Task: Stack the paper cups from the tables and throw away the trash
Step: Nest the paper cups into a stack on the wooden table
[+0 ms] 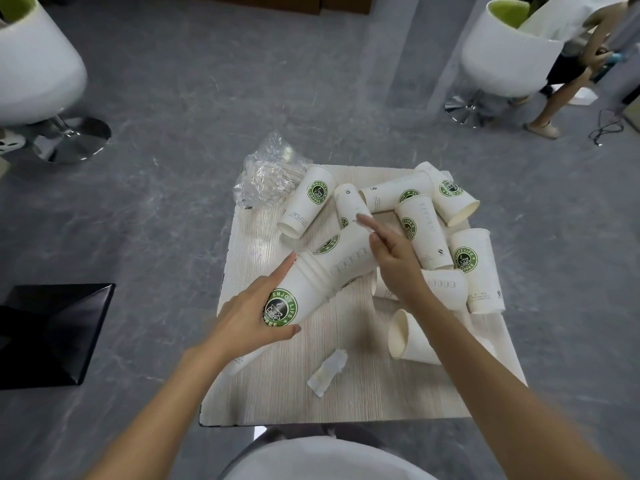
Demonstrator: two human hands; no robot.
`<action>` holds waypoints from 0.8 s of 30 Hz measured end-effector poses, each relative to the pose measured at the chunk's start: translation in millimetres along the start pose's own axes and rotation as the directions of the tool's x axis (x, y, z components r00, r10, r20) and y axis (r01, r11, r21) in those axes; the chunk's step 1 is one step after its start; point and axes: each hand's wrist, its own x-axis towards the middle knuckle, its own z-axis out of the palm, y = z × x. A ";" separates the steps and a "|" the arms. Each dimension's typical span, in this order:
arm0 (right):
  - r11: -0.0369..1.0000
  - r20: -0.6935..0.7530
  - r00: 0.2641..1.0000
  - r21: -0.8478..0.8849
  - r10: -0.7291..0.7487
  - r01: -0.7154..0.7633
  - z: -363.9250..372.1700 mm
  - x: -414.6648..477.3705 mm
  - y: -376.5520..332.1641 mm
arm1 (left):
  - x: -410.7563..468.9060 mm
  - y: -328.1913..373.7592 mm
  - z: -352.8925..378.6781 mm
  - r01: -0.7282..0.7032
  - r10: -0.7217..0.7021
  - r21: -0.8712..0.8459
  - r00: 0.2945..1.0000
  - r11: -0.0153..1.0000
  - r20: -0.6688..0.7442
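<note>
We see a pale wood tabletop (277, 393) with grey floor all around it. Two white chairs (34, 64) stand well away from it, one far left and one far right. A person (571, 46) stands behind the right one. A black block (52, 334) sits on the floor to the left.

A crinkly plastic wrap (266, 178) hangs over the far left corner of the tabletop. A small wrapper (327, 374) lies near the middle of the near edge.

Loose cups (426, 233) lie on their sides across the far half and along the right edge. They point every which way, and some touch or lie over each other. Our right arm crosses over the ones near the right edge and hides parts of them.

Our left hand (249, 313) grips the stack of cups (311, 289), with the thumb on the near side and the fingers wrapped round. The stack is over the left middle of the tabletop. Its long side runs from near left to far right. The bottom points at the near left corner, and the open mouths point far right, at the loose cups.

Our right hand (394, 261) is at the far end of the stack. Its fingers reach out mostly straight toward the far left corner. It is blurred, and it holds nothing we can see.
</note>
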 end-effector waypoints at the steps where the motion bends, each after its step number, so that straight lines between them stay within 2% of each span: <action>1: 1.000 0.035 0.999 -0.005 0.001 -0.001 4.5 -2.3 -0.3 | 0.2 1.8 0.7 -0.012 0.012 0.004 1.000 1.000 0.011; 6: 1.000 0.144 0.990 -0.015 0.002 0.000 24.0 -18.2 -3.9 | 1.3 9.9 4.1 -0.024 0.024 0.017 0.999 1.000 0.027; 13: 0.999 0.085 0.996 0.032 0.012 -0.015 28.4 -30.0 -2.7 | -0.7 17.4 8.5 0.013 -0.012 -0.060 1.000 0.998 0.022; 19: 0.999 0.086 0.996 0.037 0.003 -0.006 27.5 -33.9 -3.3 | 0.5 21.7 11.6 0.008 -0.008 -0.072 1.000 0.997 0.006; 24: 0.991 0.105 0.993 0.120 0.049 -0.061 28.6 -36.0 -6.4 | 3.0 25.4 14.0 -0.006 0.006 -0.074 1.000 0.997 -0.001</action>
